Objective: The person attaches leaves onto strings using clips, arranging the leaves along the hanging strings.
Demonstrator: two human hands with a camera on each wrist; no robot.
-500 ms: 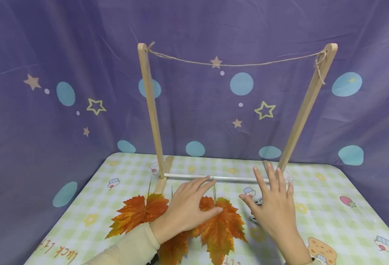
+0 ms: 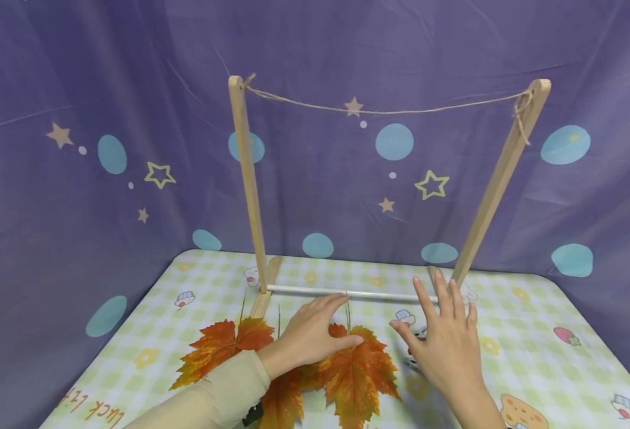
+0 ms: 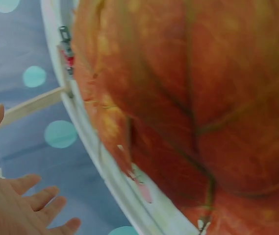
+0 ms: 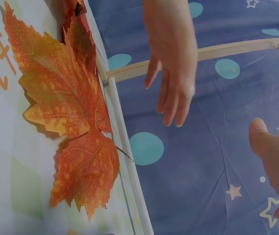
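Your left grip point(image 2: 315, 333) hung wide above orange leaves point(image 2: 359, 372), your right grip point(image 2: 447, 339) also wide beside it, a wooden frame point(image 2: 251, 190) stood behind on the bench point(image 2: 159, 333).

Head view: the left hand point(image 2: 312, 333) and sleeve point(image 2: 223, 387) cover part of the middle leaf point(image 2: 281, 399); the bottom edge crops it. A dark item point(image 2: 254, 413) under the sleeve is mostly covered; type indeterminable. The right hand point(image 2: 446, 342) conceals the right end of the rod point(image 2: 368, 295) and part of the small items point(image 2: 411, 364).

Left wrist view: the near leaf point(image 3: 198, 88) is blurred and cropped at top and right.

Right wrist view: the right edge crops the right hand.
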